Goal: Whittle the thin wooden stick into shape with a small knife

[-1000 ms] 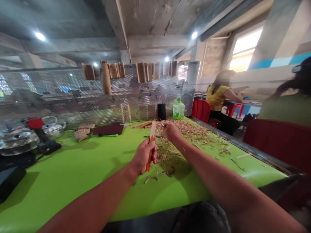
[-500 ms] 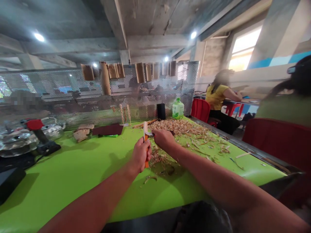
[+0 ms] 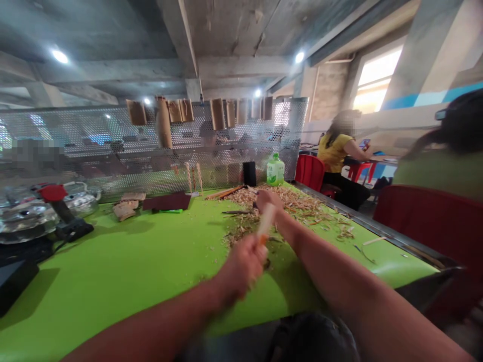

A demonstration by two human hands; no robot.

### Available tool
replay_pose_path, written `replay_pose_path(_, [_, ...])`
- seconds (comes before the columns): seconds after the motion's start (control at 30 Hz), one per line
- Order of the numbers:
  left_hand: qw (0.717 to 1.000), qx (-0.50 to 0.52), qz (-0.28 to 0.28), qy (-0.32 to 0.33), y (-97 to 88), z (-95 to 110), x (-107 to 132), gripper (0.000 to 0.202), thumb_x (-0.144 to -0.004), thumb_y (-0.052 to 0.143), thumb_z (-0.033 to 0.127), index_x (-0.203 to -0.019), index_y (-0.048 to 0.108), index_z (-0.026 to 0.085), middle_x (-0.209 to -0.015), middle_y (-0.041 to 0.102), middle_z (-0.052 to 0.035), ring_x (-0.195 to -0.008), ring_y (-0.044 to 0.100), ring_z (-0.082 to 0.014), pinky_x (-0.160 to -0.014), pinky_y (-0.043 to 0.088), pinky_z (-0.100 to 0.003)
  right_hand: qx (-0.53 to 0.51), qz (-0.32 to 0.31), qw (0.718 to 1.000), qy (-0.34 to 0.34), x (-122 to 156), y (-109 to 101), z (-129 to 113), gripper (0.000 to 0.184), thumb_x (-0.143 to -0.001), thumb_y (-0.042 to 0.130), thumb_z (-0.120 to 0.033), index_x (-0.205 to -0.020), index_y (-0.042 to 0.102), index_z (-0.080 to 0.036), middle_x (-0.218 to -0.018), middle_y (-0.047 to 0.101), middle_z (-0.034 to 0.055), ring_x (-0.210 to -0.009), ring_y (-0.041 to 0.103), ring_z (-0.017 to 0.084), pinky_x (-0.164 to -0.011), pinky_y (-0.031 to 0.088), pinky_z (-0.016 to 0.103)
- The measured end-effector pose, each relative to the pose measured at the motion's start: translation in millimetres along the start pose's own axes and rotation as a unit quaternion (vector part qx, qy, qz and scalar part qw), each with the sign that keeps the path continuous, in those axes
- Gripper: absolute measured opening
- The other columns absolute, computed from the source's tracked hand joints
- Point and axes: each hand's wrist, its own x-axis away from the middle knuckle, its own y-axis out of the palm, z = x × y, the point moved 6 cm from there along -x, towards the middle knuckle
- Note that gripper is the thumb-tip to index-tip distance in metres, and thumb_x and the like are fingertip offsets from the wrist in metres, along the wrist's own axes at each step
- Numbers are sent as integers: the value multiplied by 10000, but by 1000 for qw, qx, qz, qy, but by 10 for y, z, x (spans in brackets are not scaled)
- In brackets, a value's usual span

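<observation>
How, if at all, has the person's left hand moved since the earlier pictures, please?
Yes: the left hand has shifted rightward and nearer the camera, farther from the dark sheet.

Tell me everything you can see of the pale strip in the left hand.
The pale wooden strip is long, narrow and blurred by motion, so surface detail is lost. An orange part shows at its lower end, where the left hand grips it. It tilts upward toward the right hand; whether they touch cannot be told. It is held above the green table and scattered wood shavings.
</observation>
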Motion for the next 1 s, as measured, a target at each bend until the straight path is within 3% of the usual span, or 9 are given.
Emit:
replay_pose_path(0.03, [999, -6, -53, -13, 101, -46, 30, 305, -840, 610, 360, -1083, 519, 200, -539, 347, 102, -366, 277, -49, -343, 216, -172, 2, 3, 999, 34, -57, -15, 154, 369, -947, 359, -187, -1082, 691, -98, -1036, 701, 191, -945, 669, 258, -705, 445, 283])
replay_pose_path(0.07, [997, -6, -70, -16, 131, -65, 37, 329, -848, 597, 376, -1115, 518, 198, -532, 339, 105, -361, 262, -51, -339, 218, -175, 1, 4, 998, 66, -104, -21, 289, 355, -934, 387, -193, -1087, 696, -108, -1030, 706, 187, -937, 676, 262, -692, 452, 282])
replay_pose_path(0.17, [1000, 12, -21, 17, -69, 19, -75, 342, -873, 544, 351, -1172, 499, 192, -552, 382, 95, -380, 280, -55, -353, 246, -165, -25, 25, 994, 107, -177, -19, 435, 367, -915, 420, -223, -1143, 701, -158, -1041, 719, 169, -938, 684, 260, -690, 466, 282])
replay_pose_path(0.3, [995, 57, 68, 36, -446, 124, -272, 261, -821, 561, 282, -1061, 498, 200, -617, 410, 83, -385, 290, -45, -344, 241, -161, -67, 55, 995, 40, -87, 12, 71, 394, -908, 426, -244, -1196, 695, -231, -1054, 735, 115, -957, 675, 239, -744, 457, 276])
replay_pose_path(0.4, [993, 62, 88, 42, -511, 140, -317, 203, -803, 564, 275, -979, 485, 212, -629, 425, 79, -383, 311, -46, -341, 253, -163, -78, 72, 994, -33, 69, -4, -247, 401, -898, 429, -238, -1196, 695, -267, -1056, 739, 78, -954, 667, 225, -766, 444, 270])
replay_pose_path(0.5, [993, 43, 102, 48, -501, 139, -308, 127, -817, 545, 277, -869, 449, 214, -589, 411, 84, -370, 309, -46, -347, 257, -167, -62, 72, 992, -80, 206, -34, -412, 379, -901, 441, -259, -1179, 697, -277, -1023, 742, 68, -913, 666, 219, -755, 434, 272])
replay_pose_path(0.73, [987, -48, 144, 57, -534, 146, -287, 129, -873, 498, 300, -818, 405, 229, -481, 361, 103, -342, 278, -61, -350, 229, -173, 7, 60, 992, -113, 293, -60, -510, 336, -937, 399, -253, -1081, 701, -235, -986, 730, 99, -916, 655, 222, -765, 411, 280])
replay_pose_path(1.0, [992, -40, 122, 20, -436, 188, -221, 67, -869, 489, 270, -881, 452, 216, -499, 369, 103, -350, 274, -52, -355, 216, -161, 31, 71, 993, -86, 122, -30, -389, 301, -931, 407, -221, -1026, 692, -198, -966, 722, 121, -923, 663, 229, -739, 421, 272])
